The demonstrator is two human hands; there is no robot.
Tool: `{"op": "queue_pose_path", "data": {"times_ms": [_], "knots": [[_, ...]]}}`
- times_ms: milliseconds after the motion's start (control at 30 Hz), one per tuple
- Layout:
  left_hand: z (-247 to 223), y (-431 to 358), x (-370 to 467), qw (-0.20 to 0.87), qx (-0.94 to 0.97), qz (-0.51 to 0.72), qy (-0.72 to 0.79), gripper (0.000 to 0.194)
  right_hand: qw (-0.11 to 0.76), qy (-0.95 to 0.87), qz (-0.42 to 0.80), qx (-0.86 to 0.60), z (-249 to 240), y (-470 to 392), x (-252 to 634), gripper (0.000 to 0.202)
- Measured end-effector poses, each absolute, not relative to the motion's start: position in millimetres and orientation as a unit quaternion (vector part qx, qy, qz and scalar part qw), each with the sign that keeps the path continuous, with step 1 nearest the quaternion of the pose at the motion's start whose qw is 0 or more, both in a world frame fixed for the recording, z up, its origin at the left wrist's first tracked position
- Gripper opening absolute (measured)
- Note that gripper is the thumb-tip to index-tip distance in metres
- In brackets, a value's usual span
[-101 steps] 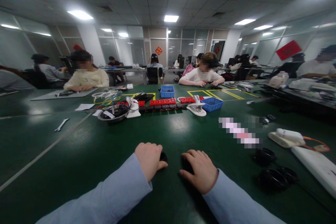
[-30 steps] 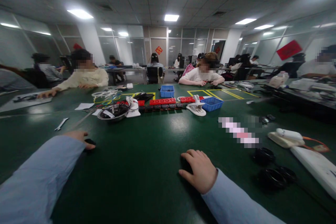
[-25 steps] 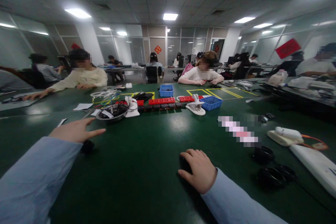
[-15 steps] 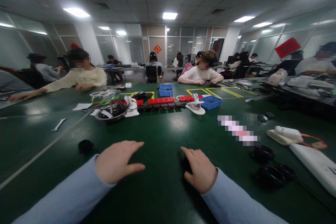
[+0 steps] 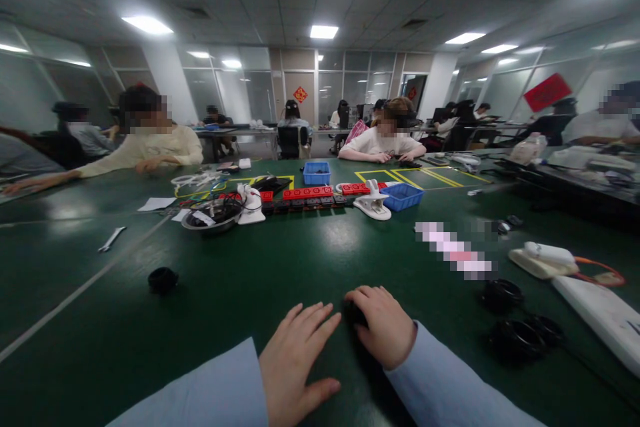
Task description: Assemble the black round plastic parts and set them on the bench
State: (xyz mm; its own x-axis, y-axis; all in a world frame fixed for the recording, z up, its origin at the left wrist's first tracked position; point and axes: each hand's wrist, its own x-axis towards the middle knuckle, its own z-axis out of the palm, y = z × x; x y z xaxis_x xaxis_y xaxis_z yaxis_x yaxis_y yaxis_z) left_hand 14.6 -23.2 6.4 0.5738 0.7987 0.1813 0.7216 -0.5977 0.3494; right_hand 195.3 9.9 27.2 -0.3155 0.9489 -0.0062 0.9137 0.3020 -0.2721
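My left hand (image 5: 303, 360) is open over the green table, its fingers spread and its thumb apart. Its fingertips come close to my right hand (image 5: 384, 323), which curls palm down over a dark object (image 5: 356, 313). Only a black edge of that object shows between fingers and thumb, so its kind is hidden. Off to the left lies a black coil (image 5: 163, 280), apart from both hands. To the right rest more black coils, one farther back (image 5: 503, 295) and a larger one (image 5: 517, 340) nearer me.
Across the table (image 5: 225, 287) runs a row of red and black blocks (image 5: 307, 194), between a metal bowl (image 5: 213, 217) and a blue bin (image 5: 403, 197). A wrench (image 5: 112, 239) lies left; a white power strip (image 5: 600, 313) lies right. Co-workers sit opposite.
My left hand has moved right and toward me, ending beside my right hand with its fingers spread. My right hand has barely moved.
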Motion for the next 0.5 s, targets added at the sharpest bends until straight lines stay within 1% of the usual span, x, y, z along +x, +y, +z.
{"op": "queue_pose_path", "data": {"times_ms": [100,267,333,400,500], "knots": [[8.2,-23.6,14.8,0.127,0.876,0.18,0.43,0.058,0.118,-0.795,0.141,-0.577,24.9,10.5,195.9,0.034],[11.5,-20.8,13.1,0.188,0.851,0.232,0.432,0.043,0.214,-0.781,0.232,-0.538,22.8,8.1,192.7,0.044],[11.9,-19.0,12.1,0.208,0.835,0.26,0.439,0.042,0.242,-0.771,0.244,-0.537,24.4,6.2,190.5,0.04],[12.0,-17.6,11.7,0.22,0.82,0.29,0.441,0.042,0.251,-0.774,0.249,-0.526,26.0,4.6,188.8,0.034],[13.0,-16.5,12.2,0.245,0.804,0.329,0.43,0.039,0.24,-0.808,0.26,-0.472,27.8,2.2,187.5,0.031]]}}
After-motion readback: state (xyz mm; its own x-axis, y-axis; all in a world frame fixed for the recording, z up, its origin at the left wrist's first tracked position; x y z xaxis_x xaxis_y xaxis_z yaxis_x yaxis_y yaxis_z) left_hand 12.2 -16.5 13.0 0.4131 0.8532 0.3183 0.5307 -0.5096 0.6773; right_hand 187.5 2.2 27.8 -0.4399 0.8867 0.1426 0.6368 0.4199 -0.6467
